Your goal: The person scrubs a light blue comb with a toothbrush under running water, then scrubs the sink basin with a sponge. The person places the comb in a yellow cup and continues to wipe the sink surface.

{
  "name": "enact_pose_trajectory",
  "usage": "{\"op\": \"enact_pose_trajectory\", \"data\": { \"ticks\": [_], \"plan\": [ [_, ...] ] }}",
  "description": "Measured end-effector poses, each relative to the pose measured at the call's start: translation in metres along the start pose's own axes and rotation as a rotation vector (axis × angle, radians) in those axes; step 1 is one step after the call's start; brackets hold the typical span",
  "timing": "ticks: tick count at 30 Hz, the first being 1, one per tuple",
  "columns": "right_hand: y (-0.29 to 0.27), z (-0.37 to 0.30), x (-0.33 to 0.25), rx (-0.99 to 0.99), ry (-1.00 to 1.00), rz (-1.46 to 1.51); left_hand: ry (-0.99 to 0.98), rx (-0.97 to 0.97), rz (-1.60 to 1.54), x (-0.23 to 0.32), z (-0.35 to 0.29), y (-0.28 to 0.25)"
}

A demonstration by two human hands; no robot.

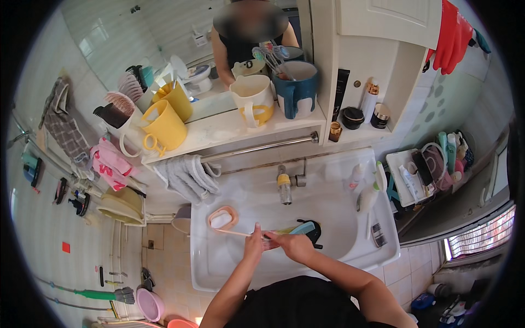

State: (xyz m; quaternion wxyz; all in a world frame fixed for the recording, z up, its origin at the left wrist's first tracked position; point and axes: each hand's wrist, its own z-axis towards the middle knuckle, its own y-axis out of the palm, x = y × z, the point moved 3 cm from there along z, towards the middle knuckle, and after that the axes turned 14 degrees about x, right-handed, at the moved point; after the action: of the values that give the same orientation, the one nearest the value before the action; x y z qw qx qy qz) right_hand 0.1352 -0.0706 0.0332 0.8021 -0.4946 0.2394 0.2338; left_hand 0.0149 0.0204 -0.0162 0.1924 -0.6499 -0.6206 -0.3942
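Observation:
Over the white sink (205, 268) my two hands meet. My left hand (255, 244) is closed around one end of a thin, pale stick-like thing (234, 233), whose other end points left toward a soap dish. My right hand (295, 247) is closed, with its fingertips against the left fingers; a small dark bit shows between them, too small to name. Just beyond the right hand, a teal comb-like thing (303, 228) and a black piece (315, 235) lie in the basin. The peach soap dish (233, 214) holds a white soap bar (221, 220).
A faucet (284, 186) stands at the back of the basin. On the right rim are a white spray bottle (369, 197) and a dark-bristled brush (378, 234). Mugs, including a yellow mug (165, 127), line the shelf above. A grey towel (188, 177) hangs from the metal rail (257, 147).

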Motion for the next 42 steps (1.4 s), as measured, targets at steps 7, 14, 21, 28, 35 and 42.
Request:
{"op": "enact_pose_trajectory", "data": {
  "ticks": [7,14,21,28,35,42],
  "plan": [
    [-0.002,0.011,-0.021,0.022,0.044,-0.039,0.240,0.153,0.168,0.028,-0.014,-0.001],
    [0.002,0.003,-0.012,0.005,-0.014,-0.069,0.335,0.140,0.330,0.030,-0.017,-0.002],
    [-0.002,0.002,-0.009,0.152,-0.092,-0.119,0.314,0.158,0.339,0.034,-0.021,0.003],
    [-0.008,0.001,-0.007,0.101,-0.057,-0.183,0.272,0.197,0.308,0.035,-0.021,0.002],
    [-0.005,-0.002,-0.002,0.109,0.022,-0.164,0.302,0.218,0.310,0.034,-0.021,-0.002],
    [-0.011,-0.007,0.002,0.071,0.077,-0.217,0.293,0.247,0.299,0.033,-0.019,0.000]
  ]
}}
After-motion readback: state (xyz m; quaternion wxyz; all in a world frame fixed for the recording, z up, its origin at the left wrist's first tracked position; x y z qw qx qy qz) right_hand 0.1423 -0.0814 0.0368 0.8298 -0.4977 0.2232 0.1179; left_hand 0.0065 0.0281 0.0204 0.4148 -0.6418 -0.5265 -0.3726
